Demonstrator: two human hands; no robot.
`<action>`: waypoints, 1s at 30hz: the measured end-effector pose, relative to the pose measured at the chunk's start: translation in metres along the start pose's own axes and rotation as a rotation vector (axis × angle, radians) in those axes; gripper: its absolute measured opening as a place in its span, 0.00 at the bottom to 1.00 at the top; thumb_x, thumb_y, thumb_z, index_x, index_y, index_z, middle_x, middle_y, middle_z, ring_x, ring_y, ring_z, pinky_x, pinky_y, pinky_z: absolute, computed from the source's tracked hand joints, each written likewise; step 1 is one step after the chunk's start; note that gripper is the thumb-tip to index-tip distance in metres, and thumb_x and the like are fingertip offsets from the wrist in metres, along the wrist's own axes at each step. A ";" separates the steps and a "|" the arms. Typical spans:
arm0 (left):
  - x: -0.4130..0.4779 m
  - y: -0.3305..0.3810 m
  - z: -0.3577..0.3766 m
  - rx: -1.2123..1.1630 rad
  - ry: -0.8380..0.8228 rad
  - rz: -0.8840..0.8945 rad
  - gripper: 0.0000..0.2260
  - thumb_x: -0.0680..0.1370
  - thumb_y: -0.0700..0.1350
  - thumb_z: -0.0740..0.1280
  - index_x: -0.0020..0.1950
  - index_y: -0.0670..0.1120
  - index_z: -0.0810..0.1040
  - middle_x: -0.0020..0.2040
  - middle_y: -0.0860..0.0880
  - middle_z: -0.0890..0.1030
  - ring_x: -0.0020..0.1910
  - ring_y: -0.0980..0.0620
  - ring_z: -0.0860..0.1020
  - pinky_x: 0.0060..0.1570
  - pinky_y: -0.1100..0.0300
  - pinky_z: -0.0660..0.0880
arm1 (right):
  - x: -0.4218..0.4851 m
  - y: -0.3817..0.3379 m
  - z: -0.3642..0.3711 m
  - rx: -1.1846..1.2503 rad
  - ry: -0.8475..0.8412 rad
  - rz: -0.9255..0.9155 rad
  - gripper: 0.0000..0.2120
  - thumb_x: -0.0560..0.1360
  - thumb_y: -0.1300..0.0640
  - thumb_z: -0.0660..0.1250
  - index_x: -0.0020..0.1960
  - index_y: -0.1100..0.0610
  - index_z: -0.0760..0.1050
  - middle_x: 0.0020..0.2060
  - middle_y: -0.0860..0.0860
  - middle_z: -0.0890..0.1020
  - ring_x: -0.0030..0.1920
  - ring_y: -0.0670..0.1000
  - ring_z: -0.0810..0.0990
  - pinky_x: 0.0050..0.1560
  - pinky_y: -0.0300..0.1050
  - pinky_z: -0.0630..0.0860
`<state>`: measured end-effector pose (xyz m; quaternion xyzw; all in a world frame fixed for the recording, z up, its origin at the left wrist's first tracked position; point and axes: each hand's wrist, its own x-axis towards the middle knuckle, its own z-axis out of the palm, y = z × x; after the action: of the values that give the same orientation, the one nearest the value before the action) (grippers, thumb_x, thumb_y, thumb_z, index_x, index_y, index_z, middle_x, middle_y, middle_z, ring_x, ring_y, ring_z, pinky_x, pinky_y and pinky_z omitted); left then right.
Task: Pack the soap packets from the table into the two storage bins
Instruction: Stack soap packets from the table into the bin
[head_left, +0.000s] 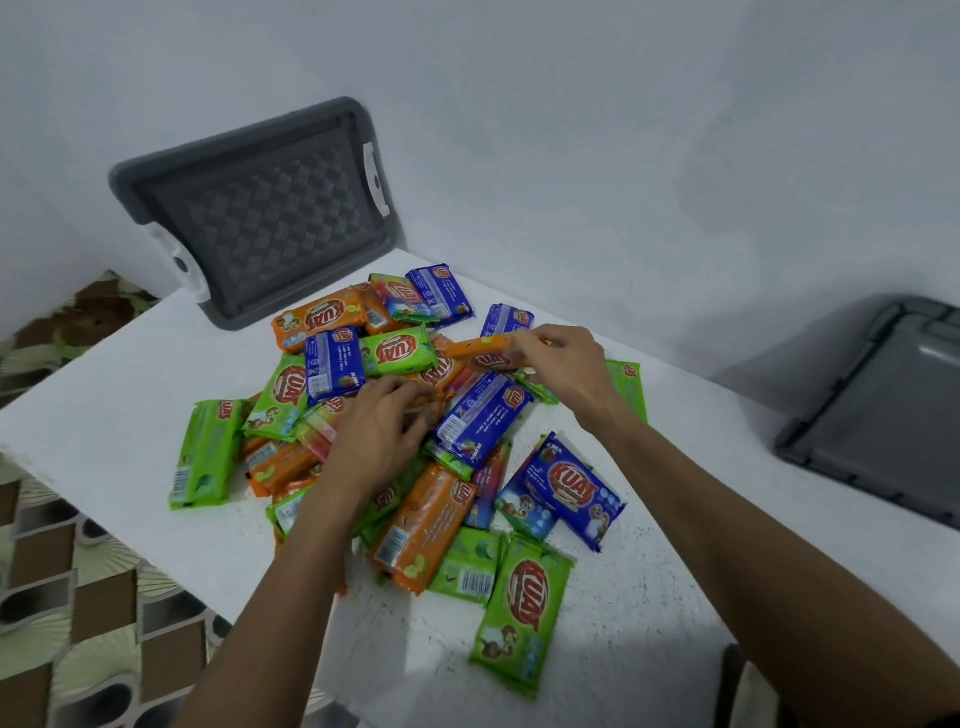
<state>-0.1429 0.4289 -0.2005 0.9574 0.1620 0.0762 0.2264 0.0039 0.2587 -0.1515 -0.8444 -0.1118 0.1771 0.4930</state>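
Soap packets (426, 525), green, orange, blue, overlapping; heaped mid-table (130, 405)

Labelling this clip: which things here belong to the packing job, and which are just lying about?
Job: packets, table, left hand, right hand, leaning lid, grey bin or lid at right.
Lying about: floral cloth, patterned floor.

A white table (130, 374) carries a heap of soap packets (441, 525) at its middle; a gray bin lid (260, 218) stands tilted at its far edge.
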 end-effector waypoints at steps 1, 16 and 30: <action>0.002 0.003 0.000 0.002 -0.004 -0.003 0.14 0.79 0.51 0.63 0.64 0.51 0.75 0.62 0.50 0.76 0.62 0.49 0.71 0.59 0.47 0.69 | 0.000 -0.001 -0.003 0.054 -0.001 0.023 0.10 0.74 0.45 0.66 0.44 0.49 0.82 0.41 0.45 0.85 0.42 0.47 0.84 0.44 0.45 0.83; 0.025 0.028 0.010 0.006 -0.228 0.100 0.11 0.80 0.54 0.62 0.60 0.62 0.78 0.68 0.53 0.69 0.69 0.48 0.63 0.67 0.45 0.56 | 0.005 0.014 -0.024 0.458 0.041 0.103 0.11 0.78 0.52 0.66 0.54 0.58 0.81 0.48 0.53 0.86 0.50 0.51 0.85 0.50 0.48 0.82; 0.055 0.039 0.036 0.074 -0.132 0.050 0.14 0.82 0.53 0.57 0.66 0.56 0.74 0.64 0.50 0.73 0.64 0.48 0.70 0.61 0.48 0.63 | 0.011 0.028 -0.034 0.522 0.080 0.101 0.11 0.77 0.52 0.67 0.53 0.58 0.82 0.47 0.54 0.86 0.50 0.52 0.85 0.53 0.54 0.82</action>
<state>-0.0725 0.4006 -0.2110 0.9718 0.1253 0.0124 0.1992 0.0279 0.2222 -0.1624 -0.6995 -0.0002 0.1908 0.6887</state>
